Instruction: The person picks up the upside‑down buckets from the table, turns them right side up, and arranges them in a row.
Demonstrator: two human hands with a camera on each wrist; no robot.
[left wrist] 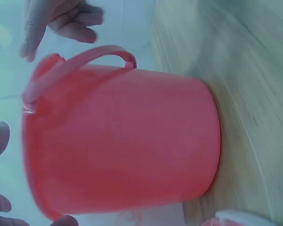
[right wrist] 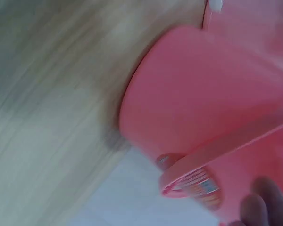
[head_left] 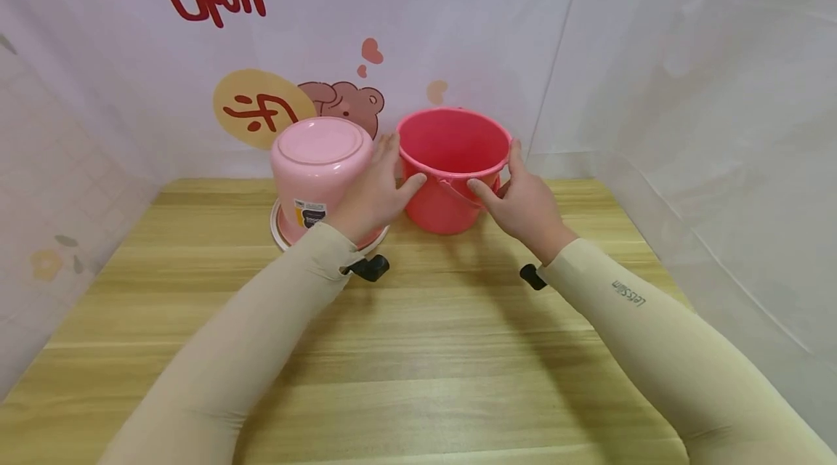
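Note:
A red plastic bucket stands upright at the back of the table, its bail handle hanging down over the near side. My left hand is at the bucket's left rim, fingers extended and thumb spread toward the front. On the other side, my right hand is by the right rim with its thumb near the front edge. In the left wrist view, a gap shows between the right hand's fingers and the bucket. A sticker is on the bucket's side beneath the handle in the right wrist view.
Left of the red bucket, a pale pink bucket sits upside down, bearing a label; my left hand partly covers it. Both are on a wood-grain table. A white printed curtain hangs behind and along the sides.

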